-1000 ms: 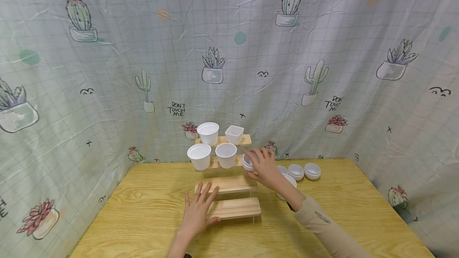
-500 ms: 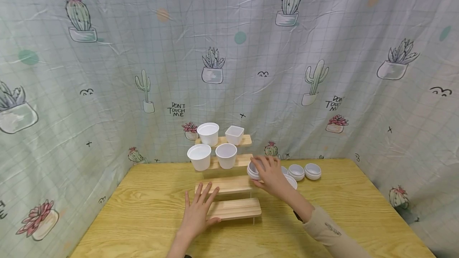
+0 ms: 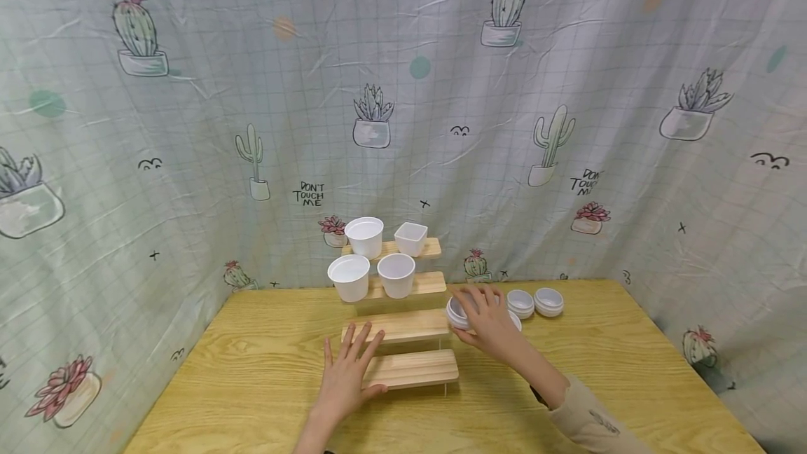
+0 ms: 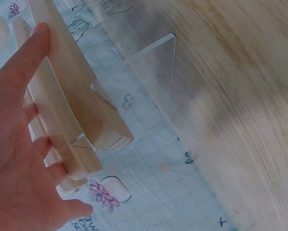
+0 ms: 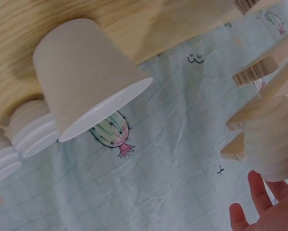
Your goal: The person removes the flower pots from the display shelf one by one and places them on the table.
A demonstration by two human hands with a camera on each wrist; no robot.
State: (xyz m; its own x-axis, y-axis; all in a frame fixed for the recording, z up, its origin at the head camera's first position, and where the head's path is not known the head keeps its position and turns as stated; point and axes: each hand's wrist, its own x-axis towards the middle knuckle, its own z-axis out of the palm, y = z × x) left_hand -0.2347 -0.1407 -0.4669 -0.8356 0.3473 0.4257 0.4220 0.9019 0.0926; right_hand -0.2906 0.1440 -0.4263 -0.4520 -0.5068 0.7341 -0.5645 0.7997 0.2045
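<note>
The ribbed white bowl (image 3: pixel 458 314) is right of the frame's lower centre, just beside the right end of the third wooden step from the top. The right hand (image 3: pixel 494 331) pinches it between thumb and fingers at the side, a hold that probably keeps the mouth level and the base free. Whether the base touches anything (the hand covers much of it) I cannot tell.

Lower and further left in the frame, the left hand (image 3: pixel 345 378) has its fingers spread over the lower two steps of the wooden stand (image 3: pixel 416 368), thumb against the lowest board. It holds nothing, and the wide spread looks meant to steady the boards.

Upper centre, a round pot (image 3: pixel 364 238) and a square pot (image 3: pixel 411 239) stand mouth-up on the top step; two tapered pots (image 3: pixel 396 277) share the step below, apparently spaced so none crowds another.

Towards the right of the frame, two small bowls (image 3: pixel 534 303) wait side by side on the surface (image 3: pixel 252 363); a larger white pot (image 5: pixel 86 79), plain in the right wrist view, is mostly hidden behind the right hand from above. A cactus-print curtain (image 3: pixel 403 167) hangs behind.
</note>
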